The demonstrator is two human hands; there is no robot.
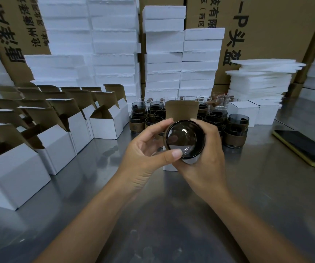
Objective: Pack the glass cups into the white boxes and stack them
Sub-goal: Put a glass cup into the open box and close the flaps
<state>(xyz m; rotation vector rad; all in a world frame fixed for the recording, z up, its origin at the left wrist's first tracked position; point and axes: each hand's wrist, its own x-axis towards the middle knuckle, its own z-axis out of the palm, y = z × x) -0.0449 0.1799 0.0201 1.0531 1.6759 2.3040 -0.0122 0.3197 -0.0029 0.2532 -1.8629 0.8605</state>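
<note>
A dark glass cup (185, 139) is tipped on its side above the table's middle, its round mouth facing me. My right hand (207, 158) wraps its far side and my left hand (149, 149) pinches its rim with thumb and fingers. Right behind the cup stands an open white box (181, 111) with its brown flap up, its lower part hidden by my hands. More dark glass cups with brown sleeves (236, 133) crowd the table behind. Rows of open white boxes (105, 126) fill the left side. Two closed white boxes (243, 112) sit at the back right.
The table is bare metal (171, 215). A phone in a yellow case (304, 147) lies near the right edge. White foam blocks (164, 59) and foam sheets (260, 80) are piled at the back, with brown cartons (266, 25) behind them.
</note>
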